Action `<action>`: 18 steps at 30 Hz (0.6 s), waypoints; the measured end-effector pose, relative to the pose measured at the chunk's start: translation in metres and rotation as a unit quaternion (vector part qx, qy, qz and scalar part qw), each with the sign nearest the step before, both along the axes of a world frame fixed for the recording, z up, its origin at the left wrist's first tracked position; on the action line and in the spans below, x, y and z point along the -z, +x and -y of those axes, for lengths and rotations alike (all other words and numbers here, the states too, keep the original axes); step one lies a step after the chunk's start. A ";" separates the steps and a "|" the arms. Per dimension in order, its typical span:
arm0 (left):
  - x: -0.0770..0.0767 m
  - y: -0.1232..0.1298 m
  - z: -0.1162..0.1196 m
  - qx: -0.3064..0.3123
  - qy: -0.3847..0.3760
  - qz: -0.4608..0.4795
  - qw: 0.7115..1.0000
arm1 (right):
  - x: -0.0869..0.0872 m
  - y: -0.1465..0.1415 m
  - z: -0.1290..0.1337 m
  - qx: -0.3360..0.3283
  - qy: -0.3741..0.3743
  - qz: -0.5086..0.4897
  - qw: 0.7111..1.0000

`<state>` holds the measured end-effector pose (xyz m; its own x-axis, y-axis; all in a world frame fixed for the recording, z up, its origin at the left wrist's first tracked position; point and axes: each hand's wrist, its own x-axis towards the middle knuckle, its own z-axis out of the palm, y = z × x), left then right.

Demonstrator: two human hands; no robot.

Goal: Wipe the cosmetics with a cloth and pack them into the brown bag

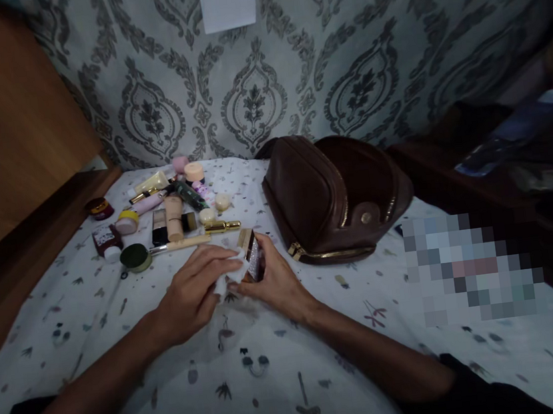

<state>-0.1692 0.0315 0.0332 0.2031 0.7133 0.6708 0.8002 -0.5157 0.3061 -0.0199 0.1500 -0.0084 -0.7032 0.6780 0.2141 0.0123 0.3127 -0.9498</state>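
My left hand (191, 291) pinches a crumpled white tissue (225, 280) and presses it against a small gold-and-brown bottle with a glittery side (251, 254). That bottle is gripped by my right hand (280, 277), its fingers wrapped around the right side; it stands tilted just above the cloth. Beyond my left hand lie a makeup brush (180, 243), a gold tube (222, 226), a beige tube (174, 218) and a round dark green jar (135, 257). To the right of my hands sits a brown leather bag (305, 190) with its zip open.
More cosmetics lie in a cluster at the back left, among them a dark red bottle (107, 241) and a cream tube (150, 183). A patterned white sheet (258, 384) covers the surface. Wooden furniture (10, 132) stands at left, a patterned curtain (252, 89) behind.
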 end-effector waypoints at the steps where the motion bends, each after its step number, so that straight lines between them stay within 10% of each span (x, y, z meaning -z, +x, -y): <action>1: 0.000 0.000 0.000 0.003 0.007 -0.006 1.000 | 0.000 0.000 0.000 -0.007 -0.017 -0.011 1.000; 10: -0.002 -0.001 0.001 -0.037 0.081 -0.042 0.995 | -0.012 -0.001 0.007 -0.181 -0.353 -0.102 0.912; 18: 0.004 0.005 -0.003 -0.008 0.107 -0.110 0.988 | -0.020 -0.001 0.001 -0.145 -0.517 -0.145 0.831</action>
